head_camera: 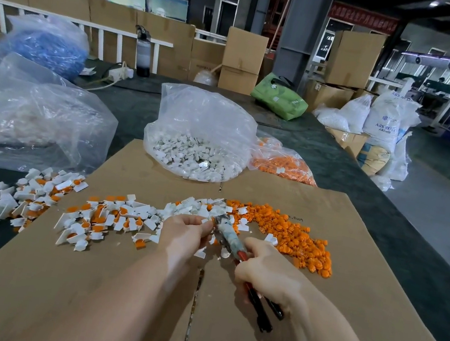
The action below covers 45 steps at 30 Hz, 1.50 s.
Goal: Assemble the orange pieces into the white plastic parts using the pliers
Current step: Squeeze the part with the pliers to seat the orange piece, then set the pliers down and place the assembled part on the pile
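My right hand (pixel 264 271) grips the handles of the pliers (pixel 229 240), whose taped jaws point up and left over the cardboard sheet (pixel 98 291). My left hand (pixel 184 234) pinches a small white part (pixel 208 220) right at the jaw tips. A heap of loose orange pieces (pixel 295 237) lies to the right of the pliers. Loose white parts (pixel 197 207) sit just beyond my hands. Finished white parts with orange inserts (pixel 104 219) spread to the left, and several more (pixel 22 194) lie past the cardboard's left edge.
A clear bag of white parts (pixel 199 137) stands at the cardboard's far edge, with a bag of orange pieces (pixel 281 161) to its right. Crumpled clear bags (pixel 38 111) and a bag of blue material (pixel 49 45) lie at the left. Boxes and sacks stand behind the table.
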Each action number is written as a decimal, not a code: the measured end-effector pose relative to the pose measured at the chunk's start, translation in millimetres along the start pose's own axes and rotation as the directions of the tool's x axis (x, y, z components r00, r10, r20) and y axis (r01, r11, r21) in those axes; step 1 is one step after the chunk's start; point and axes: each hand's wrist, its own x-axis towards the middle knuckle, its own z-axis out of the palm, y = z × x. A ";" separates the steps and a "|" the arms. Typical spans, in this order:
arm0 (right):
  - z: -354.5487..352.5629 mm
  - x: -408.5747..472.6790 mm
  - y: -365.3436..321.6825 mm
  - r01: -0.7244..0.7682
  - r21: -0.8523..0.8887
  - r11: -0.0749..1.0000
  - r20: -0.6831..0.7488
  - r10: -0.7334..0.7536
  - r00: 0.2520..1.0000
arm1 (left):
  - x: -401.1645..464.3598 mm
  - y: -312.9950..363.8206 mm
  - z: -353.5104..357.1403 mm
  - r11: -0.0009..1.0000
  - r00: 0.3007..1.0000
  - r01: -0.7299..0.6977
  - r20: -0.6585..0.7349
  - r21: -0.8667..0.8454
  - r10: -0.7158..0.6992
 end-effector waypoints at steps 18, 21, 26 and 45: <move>4.1 2.3 17.8 0.117 -0.101 0.988 -0.148 -0.131 0.980 | -16.7 -11.2 -6.4 0.999 0.999 -0.018 0.040 -0.049 0.020; -6.8 -0.6 16.7 0.082 -0.031 0.996 -0.060 -0.084 0.995 | -12.9 -10.5 -9.5 0.992 1.000 0.016 0.012 -0.125 -0.015; -15.3 5.1 23.6 0.091 -0.020 0.996 -0.256 -0.093 0.962 | -9.7 -16.2 -14.9 0.998 0.996 -0.060 0.056 -0.037 0.062; 49.9 35.6 37.5 0.492 -0.592 0.638 -0.378 -0.760 0.529 | -15.9 -25.2 -21.0 0.960 0.969 -0.175 0.209 0.218 0.129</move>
